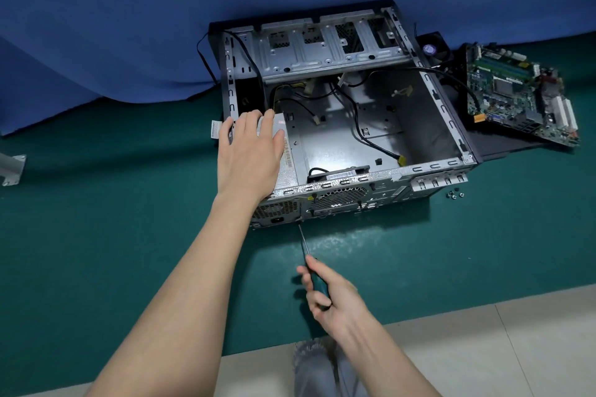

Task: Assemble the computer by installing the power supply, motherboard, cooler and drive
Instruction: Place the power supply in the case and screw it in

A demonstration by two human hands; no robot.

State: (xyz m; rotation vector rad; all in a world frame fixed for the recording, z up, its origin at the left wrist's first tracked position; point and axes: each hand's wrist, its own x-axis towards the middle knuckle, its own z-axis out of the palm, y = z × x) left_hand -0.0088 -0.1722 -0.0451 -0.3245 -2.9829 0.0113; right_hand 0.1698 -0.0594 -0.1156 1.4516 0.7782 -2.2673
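**Bracket** (13, 167): lying at the far left of the mat (129, 235), well apart from the work.

**Left grip** (250, 151): lying flat with fingers straight, pressing on the power supply (288, 167), probably steadying it for fastening.

**Power supply:** sitting in the near-left corner of the case (429, 112), against the rear panel.

**Screwdriver** (304, 243): tip meeting the rear panel beside the supply's grille.

**Right grip** (329, 293): curling round the screwdriver handle, working over open mat in front of the case.

**Screws** (454, 195): waiting near the case's near-right corner.

**Cooler** (433, 49) and **motherboard** (522, 96): resting to the right of the case, not yet installed. Loose cables are crossing the case floor.
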